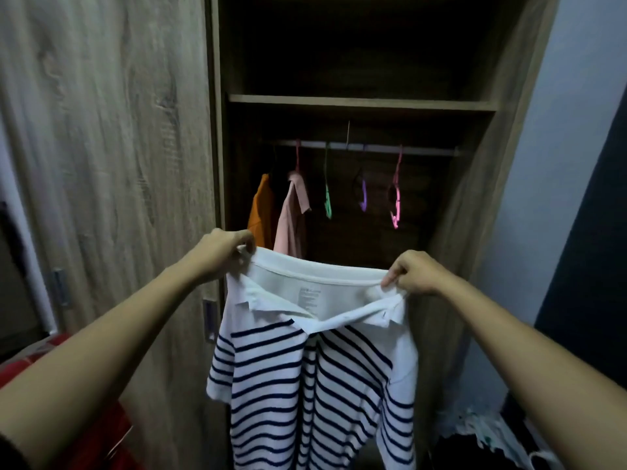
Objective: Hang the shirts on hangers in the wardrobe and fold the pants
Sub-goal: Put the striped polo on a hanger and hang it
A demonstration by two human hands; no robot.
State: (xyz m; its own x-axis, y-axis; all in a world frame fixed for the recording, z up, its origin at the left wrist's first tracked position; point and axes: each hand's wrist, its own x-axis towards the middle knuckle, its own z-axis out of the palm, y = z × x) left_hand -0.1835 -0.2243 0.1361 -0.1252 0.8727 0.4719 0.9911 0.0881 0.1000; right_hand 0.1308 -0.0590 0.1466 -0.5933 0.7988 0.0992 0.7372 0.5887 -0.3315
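Observation:
I hold a white polo shirt with navy stripes [315,378] up in front of the open wardrobe [359,103]. My left hand [222,256] pinches the left shoulder by the collar. My right hand [414,271] pinches the right shoulder. The shirt hangs down between them, collar spread wide. Behind it, on the rail [366,148], hang an orange shirt [261,212] and a pink shirt [291,215]. Empty green [327,198], purple [363,195] and pink [395,201] hangers hang to their right.
The wardrobe's wooden door [112,164] stands at the left. A shelf [359,102] runs above the rail. Red fabric [101,442] lies at the lower left. More clothes [481,439] are piled at the lower right, by a pale wall [570,164].

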